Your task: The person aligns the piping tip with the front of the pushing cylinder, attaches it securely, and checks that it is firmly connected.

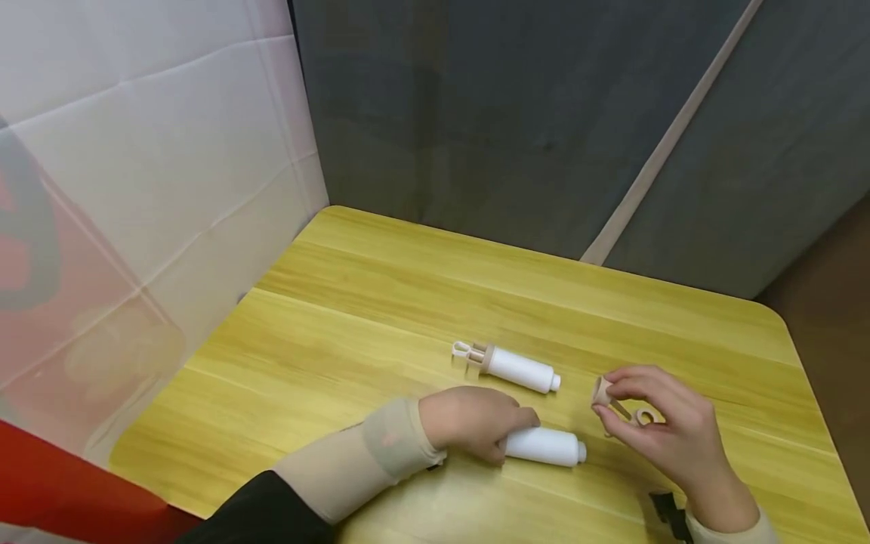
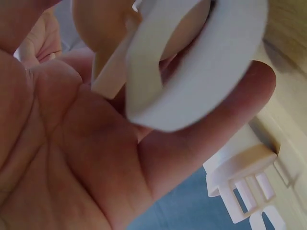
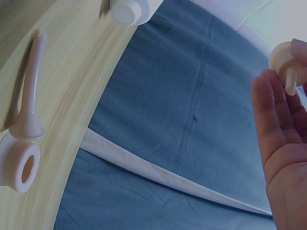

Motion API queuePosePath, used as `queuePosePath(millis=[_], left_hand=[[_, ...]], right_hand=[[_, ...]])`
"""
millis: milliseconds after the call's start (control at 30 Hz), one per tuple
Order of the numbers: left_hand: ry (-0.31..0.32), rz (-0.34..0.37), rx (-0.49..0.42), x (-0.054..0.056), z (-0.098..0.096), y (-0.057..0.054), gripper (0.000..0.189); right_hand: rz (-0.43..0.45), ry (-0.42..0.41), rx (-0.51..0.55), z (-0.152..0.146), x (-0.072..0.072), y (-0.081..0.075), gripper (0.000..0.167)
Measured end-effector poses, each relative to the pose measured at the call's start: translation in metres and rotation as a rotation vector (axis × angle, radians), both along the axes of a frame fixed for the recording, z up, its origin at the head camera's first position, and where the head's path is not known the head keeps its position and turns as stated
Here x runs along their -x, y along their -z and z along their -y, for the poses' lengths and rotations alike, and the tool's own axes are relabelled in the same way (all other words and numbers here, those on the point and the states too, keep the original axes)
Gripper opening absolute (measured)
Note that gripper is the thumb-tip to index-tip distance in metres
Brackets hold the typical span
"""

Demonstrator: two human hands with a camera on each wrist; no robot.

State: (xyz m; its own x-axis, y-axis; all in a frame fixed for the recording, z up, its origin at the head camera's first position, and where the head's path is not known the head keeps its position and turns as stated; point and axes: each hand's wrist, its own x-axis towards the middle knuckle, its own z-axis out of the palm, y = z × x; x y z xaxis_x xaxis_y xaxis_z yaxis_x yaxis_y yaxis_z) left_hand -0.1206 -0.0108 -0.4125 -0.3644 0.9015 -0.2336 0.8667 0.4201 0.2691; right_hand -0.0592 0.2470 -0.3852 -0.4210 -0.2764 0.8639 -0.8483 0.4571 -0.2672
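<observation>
My left hand grips the left end of a white cylinder, whose narrow tip points right. In the left wrist view its white loop and a beige part lie against the palm and fingers. My right hand pinches a small beige round cap between thumb and fingers, held a little right of that cylinder. In the right wrist view a short peg sticks out of this cap. Beyond the left hand lies a second white cylinder with a beige collar and white looped end.
A beige ringed piece with a long stem lies on the wooden table, partly hidden behind the right hand in the head view. A grey curtain stands behind the table, and a pale cloth wall on the left.
</observation>
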Motion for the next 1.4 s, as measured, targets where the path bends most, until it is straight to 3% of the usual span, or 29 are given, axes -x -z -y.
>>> queuePosePath(millis=[267,367,567,933,1400], left_hand=[[-0.014,-0.052,0.016,-0.007,-0.003,0.004,0.055],[0.003,-0.065,-0.011,-0.005,-0.001,0.003,0.053],[0.051,-0.121,-0.175,0.011,0.008,-0.008,0.055],[0.013,-0.146,-0.513,0.039,0.032,-0.037,0.055],[-0.055,-0.172,-0.525,0.043,0.045,-0.048,0.055]], right_hand=[[0.021,0.011,-0.026,0.0,0.0,0.003,0.036],[0.033,0.002,-0.019,-0.001,0.001,0.003,0.035],[0.065,-0.025,-0.003,-0.001,0.002,0.004,0.034],[0.024,-0.001,0.037,-0.002,0.0,0.003,0.039],[0.009,-0.026,0.074,0.0,0.0,-0.002,0.04]])
